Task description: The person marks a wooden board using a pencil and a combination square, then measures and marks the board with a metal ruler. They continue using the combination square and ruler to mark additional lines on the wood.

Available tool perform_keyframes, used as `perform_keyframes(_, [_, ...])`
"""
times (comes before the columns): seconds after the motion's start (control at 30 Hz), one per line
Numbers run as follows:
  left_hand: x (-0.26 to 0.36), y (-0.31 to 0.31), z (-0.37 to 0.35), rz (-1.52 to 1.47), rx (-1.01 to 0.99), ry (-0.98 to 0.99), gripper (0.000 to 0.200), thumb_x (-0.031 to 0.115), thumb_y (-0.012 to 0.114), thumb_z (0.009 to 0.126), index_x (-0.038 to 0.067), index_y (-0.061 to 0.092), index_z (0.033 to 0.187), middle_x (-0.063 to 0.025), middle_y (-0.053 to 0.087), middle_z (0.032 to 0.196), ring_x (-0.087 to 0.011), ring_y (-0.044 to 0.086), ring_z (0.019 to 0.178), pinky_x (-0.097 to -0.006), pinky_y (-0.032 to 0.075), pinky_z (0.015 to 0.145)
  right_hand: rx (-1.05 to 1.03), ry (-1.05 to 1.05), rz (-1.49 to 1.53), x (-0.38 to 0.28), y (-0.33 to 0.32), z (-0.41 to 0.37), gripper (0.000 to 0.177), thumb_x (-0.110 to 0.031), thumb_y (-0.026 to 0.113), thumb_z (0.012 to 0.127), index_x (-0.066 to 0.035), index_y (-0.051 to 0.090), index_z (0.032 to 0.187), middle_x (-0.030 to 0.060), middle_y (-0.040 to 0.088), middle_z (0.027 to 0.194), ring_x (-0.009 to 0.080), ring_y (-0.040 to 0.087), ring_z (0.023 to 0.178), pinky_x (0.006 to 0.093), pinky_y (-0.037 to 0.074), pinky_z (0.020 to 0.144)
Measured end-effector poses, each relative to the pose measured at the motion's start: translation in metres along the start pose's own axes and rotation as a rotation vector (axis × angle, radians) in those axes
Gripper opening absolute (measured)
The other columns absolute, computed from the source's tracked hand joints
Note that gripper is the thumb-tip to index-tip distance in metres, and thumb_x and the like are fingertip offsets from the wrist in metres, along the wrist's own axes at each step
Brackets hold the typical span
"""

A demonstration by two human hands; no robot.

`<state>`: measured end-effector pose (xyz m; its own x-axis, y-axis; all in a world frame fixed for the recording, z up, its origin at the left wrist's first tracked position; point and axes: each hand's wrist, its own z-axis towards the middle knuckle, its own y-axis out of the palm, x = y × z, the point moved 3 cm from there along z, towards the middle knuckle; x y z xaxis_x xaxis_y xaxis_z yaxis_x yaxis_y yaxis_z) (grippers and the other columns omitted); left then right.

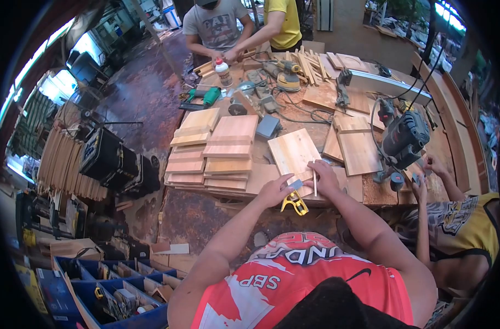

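Observation:
A pale wooden board (291, 152) lies at the near edge of the workbench in front of me. My left hand (276, 192) is closed at its lower left corner, gripping a yellow open-framed tool (295, 204) whose exact kind I cannot make out. A small blue-grey piece (296, 185) shows by the fingertips. My right hand (326, 179) rests on the board's lower right corner, with a thin pale stick (315, 183) at its fingers, pointing toward me.
Stacked boards (228, 143) stand left on the workbench (263, 178). A router (406, 140) stands right, beside a co-worker's hands (428, 174). A green drill (206, 96), white bottle (223, 72) and sander (288, 81) lie farther back. Two people work across the bench. A blue compartment bin (123, 285) sits lower left.

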<state>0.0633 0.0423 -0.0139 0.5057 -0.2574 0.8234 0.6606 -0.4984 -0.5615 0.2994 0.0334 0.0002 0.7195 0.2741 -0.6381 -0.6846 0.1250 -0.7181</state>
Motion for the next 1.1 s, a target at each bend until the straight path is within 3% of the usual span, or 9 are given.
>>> perform_keyframes(1.1, [-0.0006, -0.0005, 0.0006, 0.007, 0.024, 0.024, 0.056, 0.028, 0.063, 0.096, 0.012, 0.047, 0.146, -0.0041, 0.057, 0.063, -0.0163, 0.056, 0.056, -0.0338, 0.045, 0.057, -0.013, 0.006, -0.043, -0.0017, 0.0003, 0.0015, 0.07, -0.035, 0.091, 0.065, -0.012, 0.063, 0.125, 0.0184, 0.058, 0.131, 0.036, 0.054, 0.125, 0.0436, 0.047, 0.103])
